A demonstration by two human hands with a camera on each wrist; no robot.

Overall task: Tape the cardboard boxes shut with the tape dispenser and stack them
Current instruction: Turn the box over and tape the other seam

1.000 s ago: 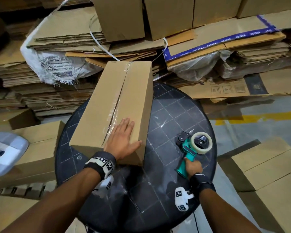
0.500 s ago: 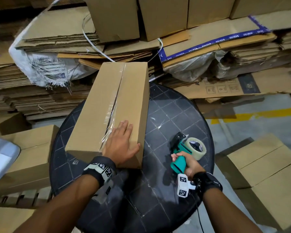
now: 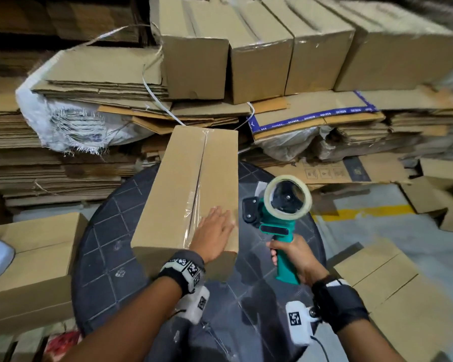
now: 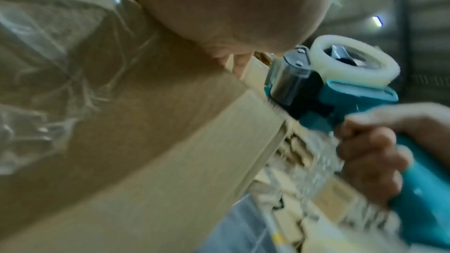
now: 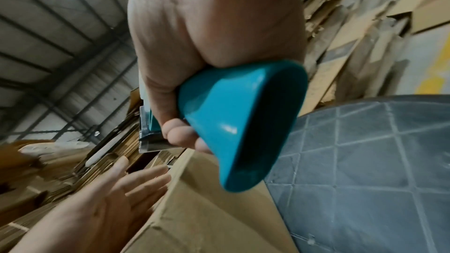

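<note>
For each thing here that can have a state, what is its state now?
long box: on the round table, flaps closed, wrinkled clear tape along part of the seam.
tape dispenser: lifted off the table, roll loaded.
left hand: flat on the box top.
right hand: grips the dispenser handle.

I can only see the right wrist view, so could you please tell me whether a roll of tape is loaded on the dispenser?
Observer: Yes, a clear tape roll sits on the tape dispenser, whose handle the right hand grips.
Operator: Thank you. Is the box's seam taped?
Observer: Wrinkled clear tape covers the cardboard box seam beside the flat left hand; farther along I cannot tell.
</note>
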